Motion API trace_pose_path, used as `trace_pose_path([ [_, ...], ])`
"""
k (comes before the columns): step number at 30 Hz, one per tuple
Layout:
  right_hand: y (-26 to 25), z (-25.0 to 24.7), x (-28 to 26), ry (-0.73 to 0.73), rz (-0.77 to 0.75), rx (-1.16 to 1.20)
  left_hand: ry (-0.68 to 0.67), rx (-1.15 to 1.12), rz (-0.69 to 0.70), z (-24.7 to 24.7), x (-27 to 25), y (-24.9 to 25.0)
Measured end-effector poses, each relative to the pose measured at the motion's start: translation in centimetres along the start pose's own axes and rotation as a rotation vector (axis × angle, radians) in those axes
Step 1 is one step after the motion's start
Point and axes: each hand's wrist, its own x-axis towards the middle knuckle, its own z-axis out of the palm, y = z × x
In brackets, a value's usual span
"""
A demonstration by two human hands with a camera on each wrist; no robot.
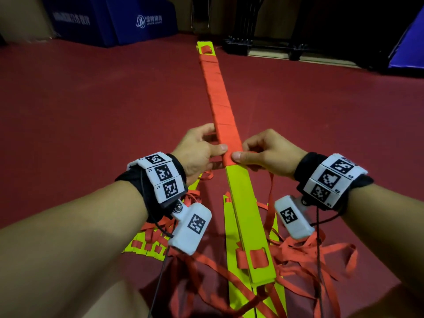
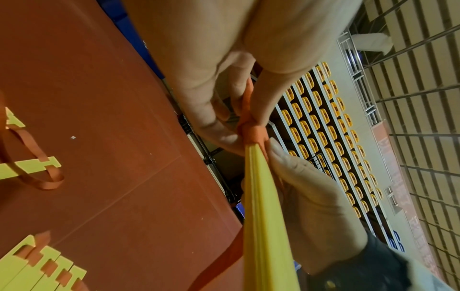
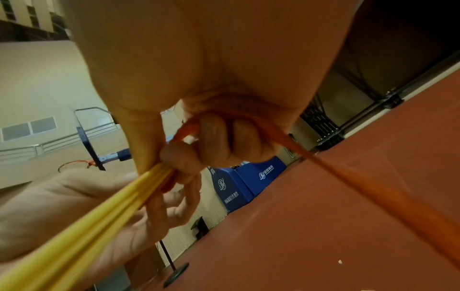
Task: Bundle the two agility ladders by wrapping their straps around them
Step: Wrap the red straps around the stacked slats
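A stack of yellow ladder rungs (image 1: 243, 210) slants up off the floor, pointing away from me. Red-orange strap (image 1: 218, 92) is wound tightly round its far half. My left hand (image 1: 206, 145) grips the stack at the near end of the winding, thumb on top. My right hand (image 1: 250, 152) pinches the same spot from the right, and the free strap (image 3: 348, 177) runs through its curled fingers (image 3: 224, 137) down toward the floor. The left wrist view shows the last turn of strap (image 2: 251, 132) between both hands. A second ladder's rungs (image 1: 146, 244) lie loose on the floor.
Tangled loose strap (image 1: 309, 255) lies on the red floor (image 1: 91, 111) under my wrists. Blue padded mats (image 1: 128, 19) stand at the back left and a black wheeled rack base (image 1: 263, 47) at the back right. Another blue mat (image 1: 408, 47) is at the right edge.
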Motion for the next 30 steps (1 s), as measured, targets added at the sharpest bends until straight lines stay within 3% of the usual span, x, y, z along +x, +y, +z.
trace_pose_path([
  [5,0.2,0.6,0.1,0.136,-0.011,0.032,0.002,0.069,-0.021,0.2,0.2,-0.3],
  [11,0.1,1.8,-0.2,0.044,-0.069,0.044,-0.066,0.127,-0.016,-0.1,-0.3,-0.6],
  [22,0.1,1.7,0.0,-0.008,0.000,0.310,0.106,0.101,-0.049,0.1,0.3,-0.5],
  [30,0.5,1.6,0.5,0.085,0.128,0.195,0.149,0.122,-0.020,0.3,0.3,-0.4],
])
